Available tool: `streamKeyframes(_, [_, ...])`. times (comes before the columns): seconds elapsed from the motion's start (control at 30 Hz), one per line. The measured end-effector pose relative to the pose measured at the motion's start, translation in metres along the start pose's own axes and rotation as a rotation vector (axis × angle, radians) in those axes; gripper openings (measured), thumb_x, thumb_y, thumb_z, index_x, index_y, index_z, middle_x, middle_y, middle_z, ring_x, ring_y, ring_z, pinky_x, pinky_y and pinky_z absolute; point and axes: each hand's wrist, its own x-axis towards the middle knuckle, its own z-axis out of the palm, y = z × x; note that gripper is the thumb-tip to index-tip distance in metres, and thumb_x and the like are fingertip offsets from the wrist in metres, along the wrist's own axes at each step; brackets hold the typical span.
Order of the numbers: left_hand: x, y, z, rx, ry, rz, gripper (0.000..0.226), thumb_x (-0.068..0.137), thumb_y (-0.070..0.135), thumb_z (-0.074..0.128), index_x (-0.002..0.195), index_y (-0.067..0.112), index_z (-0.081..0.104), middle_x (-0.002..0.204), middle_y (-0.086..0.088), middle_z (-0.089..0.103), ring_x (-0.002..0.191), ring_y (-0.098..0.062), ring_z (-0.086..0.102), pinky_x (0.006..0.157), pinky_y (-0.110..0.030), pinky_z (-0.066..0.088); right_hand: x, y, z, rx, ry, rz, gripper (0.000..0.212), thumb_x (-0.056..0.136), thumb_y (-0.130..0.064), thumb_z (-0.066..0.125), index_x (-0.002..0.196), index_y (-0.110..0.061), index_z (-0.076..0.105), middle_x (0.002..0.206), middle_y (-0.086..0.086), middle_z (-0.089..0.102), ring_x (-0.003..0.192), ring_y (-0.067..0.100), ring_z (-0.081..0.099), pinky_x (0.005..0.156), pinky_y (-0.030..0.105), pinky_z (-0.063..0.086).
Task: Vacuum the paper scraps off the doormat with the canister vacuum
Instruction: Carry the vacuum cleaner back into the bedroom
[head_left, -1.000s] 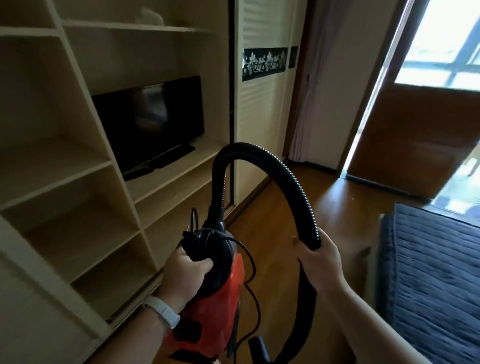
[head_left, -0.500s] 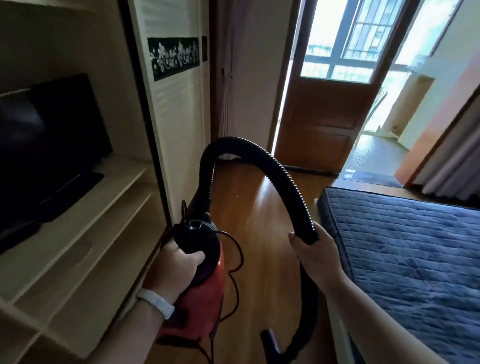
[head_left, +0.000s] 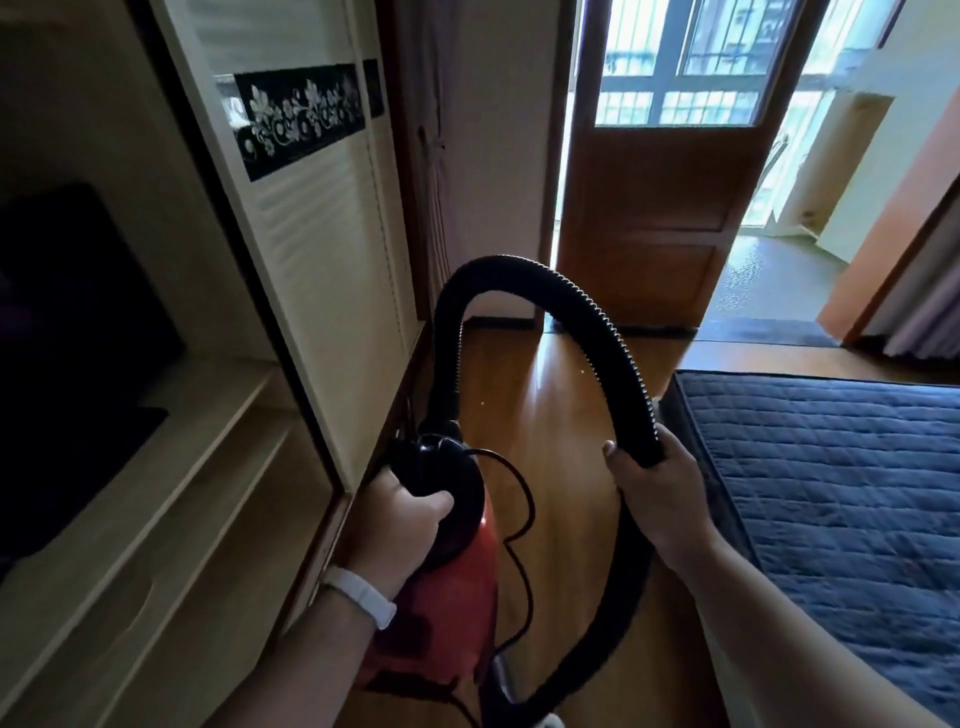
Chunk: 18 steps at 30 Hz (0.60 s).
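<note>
My left hand (head_left: 402, 525) grips the black top handle of a red canister vacuum (head_left: 447, 608), which hangs off the floor at lower centre. Its black ribbed hose (head_left: 524, 275) arches up from the canister and comes down to my right hand (head_left: 657, 499), which grips it. Below that hand the hose runs down out of the frame. A dark doormat (head_left: 769, 332) lies across the open doorway at the far right. A few tiny white specks (head_left: 584, 370) dot the wood floor beyond the hose. A black cord (head_left: 522, 525) dangles beside the canister.
A cream shelf unit (head_left: 171, 467) with a dark TV (head_left: 67, 322) and a louvred cabinet door (head_left: 322, 249) line the left. A blue quilted mattress (head_left: 831, 493) fills the right. Between them a strip of wood floor (head_left: 545, 405) leads to a brown door (head_left: 660, 208).
The view has swung right and forward, away from the shelves, and the door and doorway stand nearer. Both hands keep the same hold on the vacuum and hose.
</note>
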Motion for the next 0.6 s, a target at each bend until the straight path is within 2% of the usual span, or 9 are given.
streamKeyframes(0.07, [0.022, 0.007, 0.021, 0.036, -0.017, 0.018, 0.013, 0.058, 0.013, 0.067, 0.067, 0.009, 0.058, 0.057, -0.011, 0.063, 0.051, -0.025, 0.063, 0.045, -0.036, 0.05, 0.033, 0.008, 0.004, 0.075, -0.014, 0.054, 0.02, 0.088, -0.012, 0.07, 0.085, 0.002, 0.056, 0.06, 0.004, 0.052, 0.04, 0.002, 0.044, 0.039, 0.014, 0.036])
streamKeyframes(0.13, [0.048, 0.016, 0.041, 0.071, -0.04, 0.011, 0.012, 0.063, 0.008, 0.068, 0.068, 0.005, 0.058, 0.056, -0.013, 0.061, 0.051, -0.027, 0.062, 0.044, -0.034, 0.048, 0.066, 0.014, 0.004, 0.118, -0.02, 0.096, 0.019, 0.087, -0.014, 0.07, 0.087, 0.001, 0.058, 0.062, 0.006, 0.055, 0.045, 0.007, 0.047, 0.041, 0.017, 0.039])
streamKeyframes(0.2, [0.075, 0.027, 0.058, 0.091, -0.065, -0.012, 0.011, 0.065, 0.008, 0.068, 0.068, 0.004, 0.058, 0.053, -0.009, 0.058, 0.05, -0.027, 0.061, 0.045, -0.032, 0.046, 0.097, 0.018, 0.003, 0.156, -0.032, 0.121, 0.017, 0.087, -0.016, 0.07, 0.087, -0.003, 0.058, 0.064, 0.007, 0.056, 0.052, 0.015, 0.052, 0.045, 0.024, 0.043])
streamKeyframes(0.3, [0.111, 0.045, 0.085, 0.088, -0.073, 0.026, 0.01, 0.062, 0.017, 0.067, 0.063, 0.013, 0.058, 0.053, 0.001, 0.061, 0.052, -0.019, 0.062, 0.046, -0.03, 0.047, 0.145, 0.021, 0.0, 0.224, -0.03, 0.135, 0.014, 0.087, -0.017, 0.07, 0.083, -0.01, 0.059, 0.065, 0.009, 0.058, 0.056, 0.023, 0.054, 0.051, 0.034, 0.048])
streamKeyframes(0.37, [0.131, 0.056, 0.1, 0.101, -0.076, 0.054, 0.012, 0.066, 0.014, 0.07, 0.063, 0.018, 0.059, 0.056, 0.002, 0.063, 0.053, -0.012, 0.062, 0.049, -0.028, 0.046, 0.173, 0.022, -0.001, 0.244, -0.016, 0.14, 0.014, 0.086, -0.018, 0.07, 0.08, -0.013, 0.059, 0.063, 0.008, 0.058, 0.055, 0.024, 0.055, 0.054, 0.038, 0.048])
streamKeyframes(0.43, [0.15, 0.066, 0.112, 0.091, -0.077, 0.064, 0.015, 0.066, 0.012, 0.07, 0.062, 0.018, 0.057, 0.054, 0.002, 0.061, 0.051, -0.01, 0.06, 0.049, -0.025, 0.043, 0.194, 0.022, -0.002, 0.238, -0.011, 0.126, 0.013, 0.086, -0.017, 0.07, 0.081, -0.013, 0.058, 0.062, 0.008, 0.058, 0.053, 0.022, 0.056, 0.052, 0.035, 0.049])
streamKeyframes(0.6, [0.211, 0.086, 0.139, 0.072, -0.076, 0.06, 0.014, 0.068, 0.01, 0.071, 0.065, 0.014, 0.059, 0.058, -0.001, 0.063, 0.057, -0.019, 0.062, 0.048, -0.024, 0.042, 0.246, 0.025, 0.003, 0.104, 0.01, 0.072, 0.014, 0.088, -0.019, 0.071, 0.087, -0.01, 0.059, 0.064, 0.01, 0.061, 0.05, 0.014, 0.058, 0.043, 0.022, 0.047])
